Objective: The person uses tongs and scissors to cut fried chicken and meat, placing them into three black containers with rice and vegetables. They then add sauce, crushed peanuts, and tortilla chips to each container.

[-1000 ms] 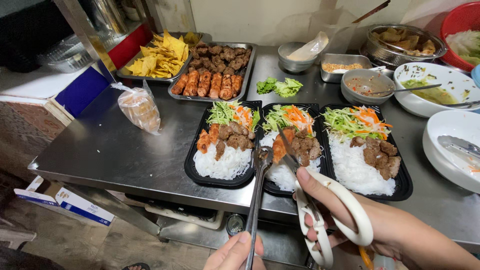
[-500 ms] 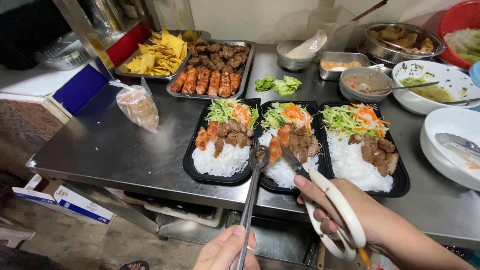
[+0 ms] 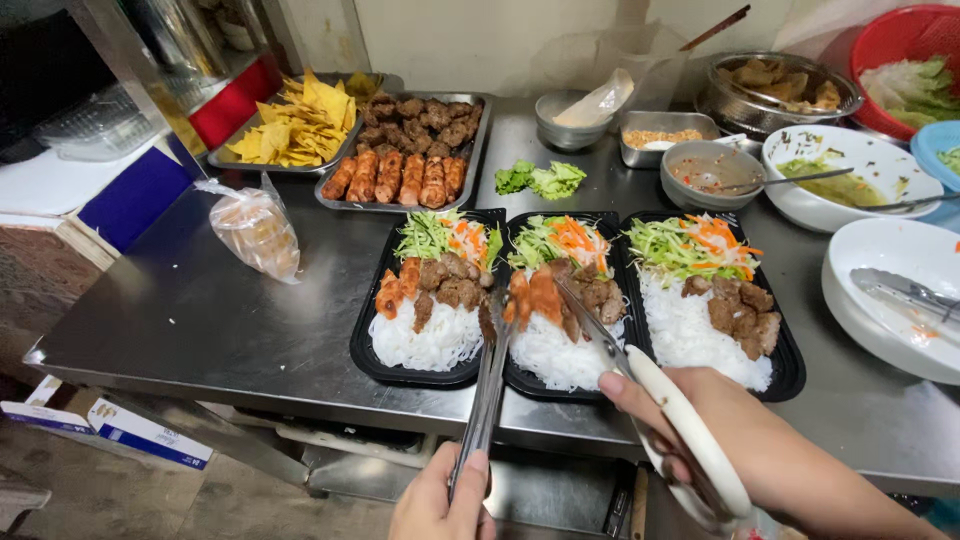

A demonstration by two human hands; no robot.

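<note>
Both hands have come lower and closer to the camera since the earlier frames, and the scissors now point at the middle tray from the right.

From the head camera, the left hand point(image 3: 440, 500) is closed around the handle of the metal tongs point(image 3: 488, 380). The tongs reach up to the left edge of the middle tray point(image 3: 520, 378), and their tips sit by an orange sausage piece point(image 3: 543, 292) on the noodles. The right hand point(image 3: 700, 430) grips the white handles of the scissors point(image 3: 640, 385), fingers through the loops. The blades lie over the meat in the middle tray, right beside the sausage piece; I cannot tell if they are cutting it.

Three black trays stand side by side on the steel tabletop point(image 3: 200, 320). Each holds white noodles, brown meat and shredded green and orange salad. The left tray point(image 3: 365, 350) also has sausage pieces; the right tray point(image 3: 785, 365) shows only brown meat.

Behind them a metal pan point(image 3: 478, 150) holds sausages and meat chunks, and another pan point(image 3: 225, 158) holds yellow chips. A clear bag point(image 3: 255, 228) lies to the left. Lettuce point(image 3: 540, 180) sits loose on the tabletop. Bowls of sauce stand at the back right, and a white plate point(image 3: 870, 300) with spare tongs is on the far right.
</note>
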